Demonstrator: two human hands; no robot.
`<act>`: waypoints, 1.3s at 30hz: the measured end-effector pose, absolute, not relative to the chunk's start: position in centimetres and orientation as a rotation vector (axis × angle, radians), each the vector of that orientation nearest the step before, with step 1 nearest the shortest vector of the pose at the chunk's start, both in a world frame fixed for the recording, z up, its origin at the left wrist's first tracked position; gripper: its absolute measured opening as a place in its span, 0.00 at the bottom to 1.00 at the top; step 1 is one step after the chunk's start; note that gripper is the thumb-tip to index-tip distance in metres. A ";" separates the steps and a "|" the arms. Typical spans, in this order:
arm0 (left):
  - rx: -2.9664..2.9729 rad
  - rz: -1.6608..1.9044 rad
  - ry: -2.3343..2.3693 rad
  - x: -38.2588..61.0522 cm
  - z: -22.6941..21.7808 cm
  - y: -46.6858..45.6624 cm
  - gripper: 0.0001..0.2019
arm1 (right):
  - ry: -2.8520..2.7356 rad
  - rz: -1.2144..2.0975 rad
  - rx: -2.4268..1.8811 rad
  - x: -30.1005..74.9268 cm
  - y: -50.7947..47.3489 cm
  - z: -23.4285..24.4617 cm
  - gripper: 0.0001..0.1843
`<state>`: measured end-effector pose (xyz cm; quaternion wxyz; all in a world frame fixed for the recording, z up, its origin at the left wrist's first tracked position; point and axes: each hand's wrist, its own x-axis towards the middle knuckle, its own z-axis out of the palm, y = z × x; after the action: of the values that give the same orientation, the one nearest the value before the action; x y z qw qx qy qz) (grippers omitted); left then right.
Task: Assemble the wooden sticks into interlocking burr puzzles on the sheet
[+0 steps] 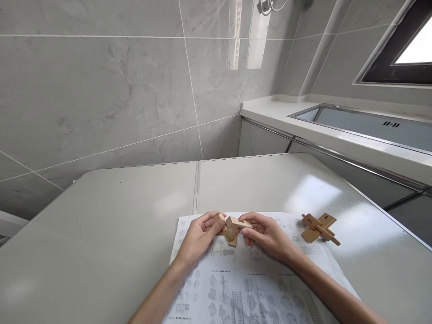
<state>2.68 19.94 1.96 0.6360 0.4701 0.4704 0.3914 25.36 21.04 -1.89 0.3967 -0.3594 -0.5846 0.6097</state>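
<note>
My left hand is closed around a few light wooden puzzle pieces, set at angles to one another above a printed sheet. Between the thumb and fingers of my right hand is a pale wooden puzzle piece, its thicker left end close against the pieces in the left hand. Whether the two groups interlock I cannot tell, as the fingers cover part of them. Under both hands lies the white instruction sheet, printed with small grey diagrams.
Right of the hands, a cross-shaped wooden puzzle with numbered pieces rests at the sheet's edge. The pale table has a seam running to its far edge. Beyond its right side stands a white counter with a sink.
</note>
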 end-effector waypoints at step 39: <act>1.344 0.755 1.021 3.7 2.6 18.2 0.22 | -1.909 0.922 -1.043 25.7 20.1 -1.0 0.12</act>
<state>3.68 18.20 2.65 0.6024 0.5802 0.4406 0.3260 25.69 20.10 -1.04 0.3796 -0.4085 -0.7474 0.3612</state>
